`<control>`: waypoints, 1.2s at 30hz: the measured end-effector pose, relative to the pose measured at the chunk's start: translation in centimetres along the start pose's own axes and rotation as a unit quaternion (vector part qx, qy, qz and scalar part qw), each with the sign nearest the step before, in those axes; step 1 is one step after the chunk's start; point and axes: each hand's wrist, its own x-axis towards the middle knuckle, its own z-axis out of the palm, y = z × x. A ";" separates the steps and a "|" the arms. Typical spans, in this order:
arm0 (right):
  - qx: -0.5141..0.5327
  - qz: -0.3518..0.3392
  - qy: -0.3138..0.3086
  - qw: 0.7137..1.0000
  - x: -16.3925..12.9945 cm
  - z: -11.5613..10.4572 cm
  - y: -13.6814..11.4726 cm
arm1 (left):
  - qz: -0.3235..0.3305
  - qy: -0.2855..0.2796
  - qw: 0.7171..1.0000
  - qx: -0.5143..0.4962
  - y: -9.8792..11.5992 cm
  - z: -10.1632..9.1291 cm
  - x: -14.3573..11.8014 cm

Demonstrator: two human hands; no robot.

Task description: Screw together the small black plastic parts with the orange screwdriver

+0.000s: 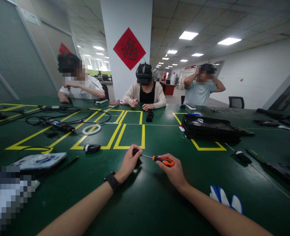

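Observation:
Near the middle of the green table, my left hand is closed around a small black part. Most of that part is hidden by the fingers, so its kind cannot be made out. My right hand grips a screwdriver by its orange and black handle. The thin metal shaft points left, and its tip reaches the black part at my left fingertips. Whether the tip sits in a screw is too small to see. A dark band is on my left wrist.
Yellow tape marks rectangles on the table. A white ring, a black-and-white object and cables lie left. A black casing and blue-white gloves lie right. Several small black parts stand before a person opposite; two more people sit beyond.

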 end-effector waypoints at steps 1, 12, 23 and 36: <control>-0.005 0.007 -0.006 1.000 0.1 0.0 0.2 | -0.005 0.001 1.000 -0.002 0.0 0.0 0.0; -0.153 -0.038 -0.094 0.983 0.7 -0.2 1.9 | 0.007 -0.084 0.996 -0.037 0.6 0.0 0.0; -0.167 -0.052 -0.092 0.980 0.7 -0.7 1.6 | 0.035 -0.064 0.995 0.062 1.0 0.1 -0.5; -0.150 -0.053 -0.110 0.981 1.1 -1.0 2.0 | 0.013 -0.073 0.997 0.028 0.8 -0.3 -0.1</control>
